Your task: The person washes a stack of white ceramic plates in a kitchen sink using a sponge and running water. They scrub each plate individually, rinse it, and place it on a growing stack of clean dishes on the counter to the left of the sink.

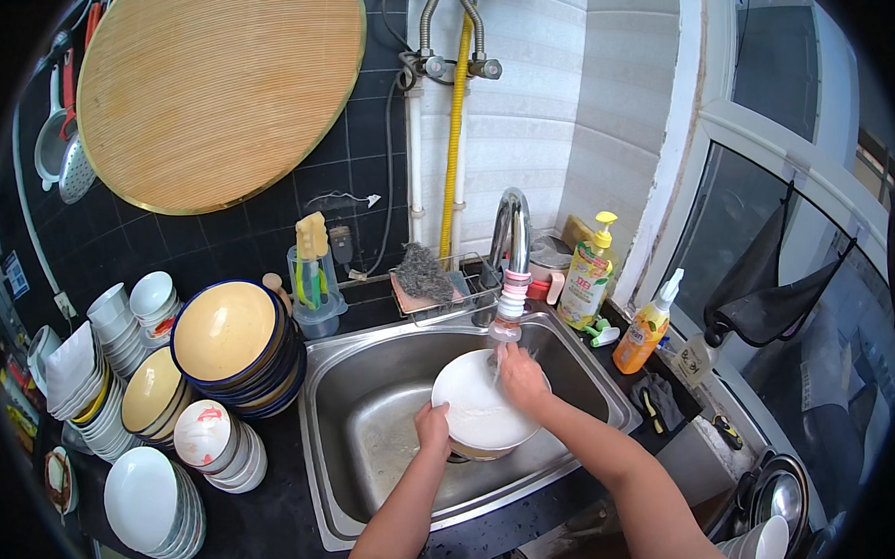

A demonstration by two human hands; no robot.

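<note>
A white dish (478, 404) is held tilted over the stainless-steel sink (371, 422), under the faucet (516, 233). My left hand (432, 428) grips its left rim, thumb on top. My right hand (523, 378) lies over the dish's upper right part, right below the spout, and its fingertips are partly hidden by water. Whether those fingers hold anything cannot be made out. Water runs across the dish's white surface. Under its lower edge shows a tan, bowl-like rim (483, 453), mostly hidden.
Stacked cream bowls with blue rims (227, 331), white bowls (141, 501) and small cups (152, 297) crowd the left counter. Behind the sink, a wire rack (426, 310) holds steel wool (423, 273). A pump bottle (588, 274) and an orange spray bottle (645, 332) stand right.
</note>
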